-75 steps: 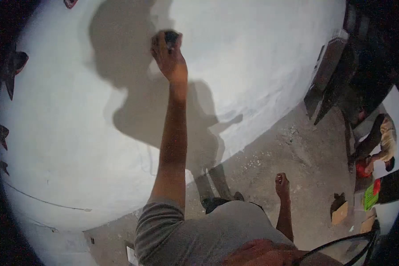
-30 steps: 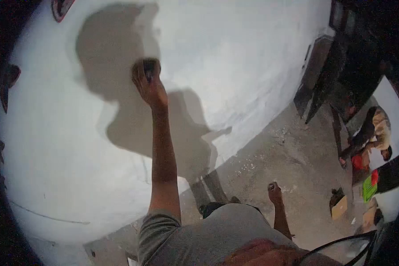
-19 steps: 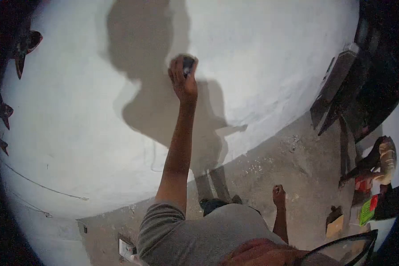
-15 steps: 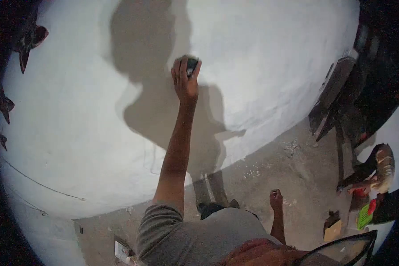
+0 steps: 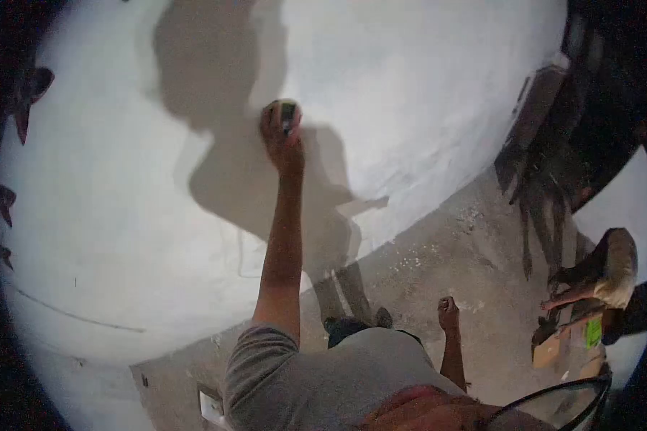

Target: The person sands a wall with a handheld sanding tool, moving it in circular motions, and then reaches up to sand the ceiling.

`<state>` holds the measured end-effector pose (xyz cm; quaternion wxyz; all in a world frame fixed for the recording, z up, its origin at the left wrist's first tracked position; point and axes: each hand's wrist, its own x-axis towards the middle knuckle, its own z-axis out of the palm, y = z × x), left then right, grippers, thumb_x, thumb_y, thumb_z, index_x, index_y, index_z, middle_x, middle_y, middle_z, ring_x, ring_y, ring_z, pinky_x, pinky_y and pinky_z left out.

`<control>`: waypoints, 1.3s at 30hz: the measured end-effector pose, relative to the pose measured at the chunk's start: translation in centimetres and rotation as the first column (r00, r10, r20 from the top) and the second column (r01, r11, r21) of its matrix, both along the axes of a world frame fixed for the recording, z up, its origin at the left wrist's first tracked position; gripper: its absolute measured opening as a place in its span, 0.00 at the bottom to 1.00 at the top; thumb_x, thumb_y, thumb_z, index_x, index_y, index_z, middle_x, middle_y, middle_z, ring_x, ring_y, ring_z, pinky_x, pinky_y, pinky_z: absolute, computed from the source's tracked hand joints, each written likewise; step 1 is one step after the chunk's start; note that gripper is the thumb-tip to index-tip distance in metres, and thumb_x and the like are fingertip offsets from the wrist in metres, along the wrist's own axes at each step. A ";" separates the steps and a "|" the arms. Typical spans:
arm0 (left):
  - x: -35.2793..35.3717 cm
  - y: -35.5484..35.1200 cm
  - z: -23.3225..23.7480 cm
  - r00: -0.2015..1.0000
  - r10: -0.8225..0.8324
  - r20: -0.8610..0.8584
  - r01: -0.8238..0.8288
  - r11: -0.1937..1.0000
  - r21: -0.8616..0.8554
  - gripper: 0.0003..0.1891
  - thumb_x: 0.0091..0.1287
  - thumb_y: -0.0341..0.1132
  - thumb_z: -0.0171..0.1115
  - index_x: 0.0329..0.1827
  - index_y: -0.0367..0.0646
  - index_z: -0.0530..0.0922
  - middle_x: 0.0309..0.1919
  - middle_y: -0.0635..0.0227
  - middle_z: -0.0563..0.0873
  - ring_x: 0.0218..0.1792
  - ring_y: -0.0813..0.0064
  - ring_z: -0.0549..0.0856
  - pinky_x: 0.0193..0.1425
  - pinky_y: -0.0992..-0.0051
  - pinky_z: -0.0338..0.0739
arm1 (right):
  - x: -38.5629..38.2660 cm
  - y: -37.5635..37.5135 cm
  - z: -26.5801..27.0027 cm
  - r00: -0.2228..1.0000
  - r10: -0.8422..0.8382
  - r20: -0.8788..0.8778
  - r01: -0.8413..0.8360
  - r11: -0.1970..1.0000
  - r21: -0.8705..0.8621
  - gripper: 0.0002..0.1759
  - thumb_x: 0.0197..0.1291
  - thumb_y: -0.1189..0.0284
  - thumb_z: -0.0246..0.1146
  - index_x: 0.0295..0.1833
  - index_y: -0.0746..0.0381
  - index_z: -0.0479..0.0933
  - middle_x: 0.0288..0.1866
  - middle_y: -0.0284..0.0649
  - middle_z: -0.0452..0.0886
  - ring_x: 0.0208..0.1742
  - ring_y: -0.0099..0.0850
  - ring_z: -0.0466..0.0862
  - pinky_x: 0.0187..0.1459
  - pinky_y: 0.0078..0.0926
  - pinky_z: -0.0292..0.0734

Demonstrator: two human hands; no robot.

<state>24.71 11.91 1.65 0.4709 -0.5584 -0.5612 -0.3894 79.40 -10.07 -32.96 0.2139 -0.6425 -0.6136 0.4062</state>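
Observation:
My left arm reaches up to the white wall (image 5: 410,93). My left hand (image 5: 281,140) is closed around a small dark block-like object (image 5: 287,116) with a greenish edge, held right at the wall surface. Its exact kind is too blurred to make out. A large shadow (image 5: 208,57) of my body falls across the wall behind the hand. Down at my side, my right hand (image 5: 448,314) is closed in a fist over the concrete floor (image 5: 438,258), apart from the wall. Whatever lies inside its fingers is hidden.
On the right, a person (image 5: 615,269) bends over beside cardboard boxes (image 5: 546,352) and a bright green item (image 5: 594,332). Dark furniture (image 5: 532,115) stands against the wall's right end. A cable (image 5: 86,316) runs along the lower left wall. A white-faced framed object (image 5: 210,406) is at lower left.
My left hand has shifted slightly left and down in view, and the held object now shows more of its greenish edge. My right hand stays closed. The person at right has changed posture.

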 end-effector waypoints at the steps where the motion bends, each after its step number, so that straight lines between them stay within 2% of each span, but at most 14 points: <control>1: -0.6 -1.0 -0.4 1.000 0.024 0.008 -0.024 0.998 -0.054 0.17 0.68 0.29 0.63 0.58 0.53 0.83 0.67 0.59 0.74 0.69 0.49 0.69 0.74 0.52 0.61 | 0.2 -0.3 -0.4 1.000 -0.012 -0.002 0.012 1.000 -0.005 0.13 0.67 0.65 0.59 0.49 0.63 0.74 0.37 0.49 0.84 0.40 0.45 0.86 0.41 0.41 0.80; 4: -2.3 -3.4 0.3 0.983 0.089 0.162 -0.076 0.994 -0.083 0.17 0.71 0.34 0.59 0.63 0.52 0.79 0.69 0.58 0.73 0.70 0.47 0.67 0.76 0.50 0.58 | 0.4 -1.7 -1.5 0.999 0.015 0.047 -0.018 0.997 0.068 0.13 0.67 0.64 0.59 0.49 0.62 0.75 0.36 0.49 0.84 0.38 0.43 0.85 0.41 0.41 0.80; 9: -5.8 -11.3 4.1 0.953 0.293 0.074 -0.292 0.956 -0.023 0.20 0.75 0.36 0.53 0.68 0.50 0.75 0.71 0.55 0.70 0.74 0.47 0.64 0.77 0.52 0.55 | 2.0 -3.2 -4.3 0.997 0.078 -0.030 -0.075 0.994 0.080 0.14 0.68 0.62 0.59 0.48 0.61 0.74 0.34 0.47 0.83 0.35 0.43 0.85 0.39 0.41 0.79; 14: -9.3 -17.0 6.8 0.952 0.264 0.154 -0.293 0.933 0.211 0.21 0.76 0.35 0.52 0.71 0.46 0.70 0.70 0.47 0.68 0.70 0.42 0.67 0.74 0.44 0.61 | 0.2 -2.7 -4.5 0.999 0.045 0.020 -0.045 0.999 0.016 0.13 0.68 0.62 0.59 0.48 0.61 0.74 0.33 0.46 0.82 0.34 0.42 0.84 0.38 0.40 0.79; 19: -14.0 -19.6 4.4 0.828 0.353 0.436 -0.518 0.779 0.354 0.26 0.80 0.50 0.39 0.71 0.43 0.68 0.73 0.41 0.59 0.74 0.42 0.59 0.72 0.47 0.67 | -1.6 1.1 -5.3 0.992 0.111 0.053 -0.113 0.993 0.040 0.13 0.67 0.62 0.59 0.47 0.62 0.74 0.33 0.47 0.82 0.34 0.40 0.83 0.38 0.38 0.78; 24: -12.7 -13.5 -0.4 0.832 0.304 0.465 -0.464 0.839 0.283 0.24 0.78 0.48 0.45 0.68 0.41 0.70 0.73 0.43 0.62 0.75 0.46 0.59 0.77 0.48 0.51 | -2.5 -0.5 -7.0 0.973 0.232 0.020 -0.233 0.968 0.095 0.14 0.68 0.62 0.59 0.45 0.62 0.74 0.28 0.42 0.79 0.30 0.36 0.80 0.35 0.34 0.77; 25: -8.9 -13.4 1.3 0.610 -0.361 0.706 0.007 0.893 0.450 0.22 0.78 0.45 0.47 0.68 0.41 0.70 0.70 0.48 0.67 0.73 0.51 0.63 0.77 0.53 0.52 | -2.8 -1.3 -7.5 0.965 0.262 0.028 -0.263 0.959 0.101 0.14 0.68 0.62 0.59 0.45 0.62 0.74 0.28 0.42 0.79 0.30 0.36 0.80 0.35 0.34 0.77; 26: -11.0 -10.7 -3.3 0.543 -0.626 0.560 0.260 0.759 0.597 0.20 0.76 0.39 0.50 0.68 0.42 0.69 0.67 0.54 0.72 0.71 0.54 0.67 0.77 0.56 0.54 | -3.4 -1.8 -8.2 0.958 0.284 0.042 -0.287 0.951 0.114 0.14 0.68 0.62 0.59 0.45 0.63 0.74 0.28 0.42 0.79 0.30 0.36 0.80 0.35 0.34 0.77; 27: -6.8 -13.7 1.8 0.821 0.145 0.553 -0.018 0.973 -0.228 0.22 0.73 0.34 0.53 0.70 0.45 0.67 0.67 0.58 0.73 0.71 0.53 0.68 0.77 0.54 0.55 | -4.1 -1.7 -8.5 0.950 0.306 0.056 -0.311 0.942 0.127 0.14 0.68 0.62 0.58 0.45 0.63 0.74 0.28 0.42 0.79 0.29 0.35 0.80 0.36 0.34 0.76; 30: -7.2 -10.4 -1.7 0.915 0.054 0.401 0.019 0.984 -0.177 0.25 0.71 0.32 0.56 0.71 0.47 0.66 0.67 0.61 0.74 0.71 0.52 0.69 0.76 0.51 0.57 | -7.7 -2.1 -6.1 0.950 0.312 0.009 -0.310 0.941 0.137 0.16 0.68 0.60 0.58 0.46 0.64 0.74 0.29 0.43 0.79 0.31 0.35 0.81 0.37 0.33 0.76; 32: -7.0 -11.1 -0.9 0.968 0.240 -0.072 -0.229 0.964 0.135 0.11 0.69 0.37 0.59 0.49 0.42 0.76 0.48 0.59 0.80 0.54 0.55 0.76 0.54 0.57 0.70 | -8.9 -2.3 -5.6 0.953 0.302 -0.019 -0.292 0.936 0.198 0.17 0.68 0.59 0.58 0.46 0.64 0.74 0.30 0.43 0.79 0.32 0.35 0.80 0.37 0.33 0.76; 36: -10.8 -14.4 -1.1 0.986 0.051 0.161 -0.059 0.997 0.043 0.15 0.67 0.38 0.62 0.52 0.41 0.77 0.51 0.55 0.80 0.59 0.51 0.75 0.60 0.56 0.70 | -7.8 -2.5 -5.3 0.953 0.303 0.031 -0.304 0.945 0.119 0.16 0.69 0.60 0.58 0.47 0.63 0.74 0.31 0.44 0.80 0.33 0.35 0.81 0.38 0.33 0.76; 38: -10.3 -19.2 2.3 0.820 0.026 0.572 -0.006 0.999 -0.036 0.23 0.66 0.39 0.64 0.62 0.39 0.75 0.59 0.50 0.78 0.67 0.48 0.71 0.69 0.56 0.66 | -5.9 -2.6 -5.6 0.958 0.285 0.043 -0.288 0.951 0.117 0.15 0.69 0.61 0.58 0.48 0.63 0.74 0.32 0.44 0.80 0.34 0.35 0.81 0.38 0.33 0.76; 39: -10.3 -20.7 2.1 0.867 0.089 0.490 -0.158 0.982 0.102 0.26 0.68 0.39 0.64 0.66 0.37 0.73 0.65 0.44 0.73 0.72 0.47 0.67 0.74 0.57 0.62 | -4.6 -2.4 -5.3 0.950 0.310 0.024 -0.311 0.947 0.080 0.15 0.69 0.61 0.57 0.48 0.63 0.74 0.31 0.44 0.80 0.34 0.34 0.81 0.38 0.33 0.76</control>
